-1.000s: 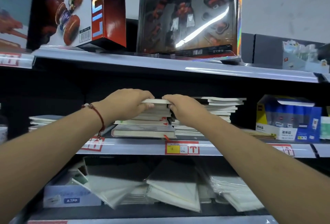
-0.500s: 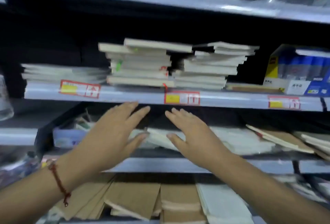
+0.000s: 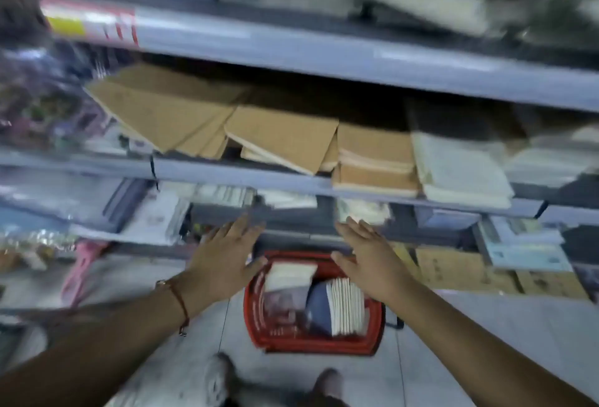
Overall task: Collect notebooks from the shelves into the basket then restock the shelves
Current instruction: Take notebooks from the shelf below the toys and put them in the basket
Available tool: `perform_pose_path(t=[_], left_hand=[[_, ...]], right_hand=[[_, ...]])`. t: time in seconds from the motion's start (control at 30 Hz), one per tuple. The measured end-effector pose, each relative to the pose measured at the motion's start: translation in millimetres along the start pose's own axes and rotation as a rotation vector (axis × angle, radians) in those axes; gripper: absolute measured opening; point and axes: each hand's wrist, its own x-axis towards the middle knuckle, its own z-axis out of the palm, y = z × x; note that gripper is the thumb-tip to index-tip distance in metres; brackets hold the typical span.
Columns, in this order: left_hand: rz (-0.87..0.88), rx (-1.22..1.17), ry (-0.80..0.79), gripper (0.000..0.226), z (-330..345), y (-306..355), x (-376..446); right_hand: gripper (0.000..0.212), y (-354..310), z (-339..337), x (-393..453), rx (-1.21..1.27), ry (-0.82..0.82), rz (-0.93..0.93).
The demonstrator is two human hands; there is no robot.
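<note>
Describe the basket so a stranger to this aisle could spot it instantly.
Start at the grey shelving and drop to the pale tiled floor in front of it. There, below and between the left hand and the right hand, sits the basket. It is the only red container, with notebooks standing inside.

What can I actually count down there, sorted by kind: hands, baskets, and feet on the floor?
Hands: 2, the left hand and the right hand, both open and holding nothing
Baskets: 1, the red basket on the floor, with notebooks inside, too blurred to count
Shoes: 2, left shoe and right shoe
Total: 5
</note>
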Motion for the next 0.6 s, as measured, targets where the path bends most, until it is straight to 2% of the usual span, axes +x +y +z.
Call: perform_pose_path(t=[0.13, 0.33, 0.43, 0.6], left_hand=[[-0.087, -0.024, -0.194, 0.079, 93, -22, 7], [-0.123, 0.010, -0.406, 0.076, 216, -48, 12], [-0.125, 0.005, -0.468, 0.074, 266, -56, 20], [-0.090, -0.035, -0.487, 0.070, 341, -68, 55]], right_hand=[[0.072, 20, 96, 15, 0.015, -0.133, 0.085], [0.061, 35, 209, 28, 0.111, -0.302, 0.189], [0.069, 43, 253, 41, 0.110, -0.329, 0.214], [0.064, 70, 322, 72, 0.077, -0.342, 0.227]])
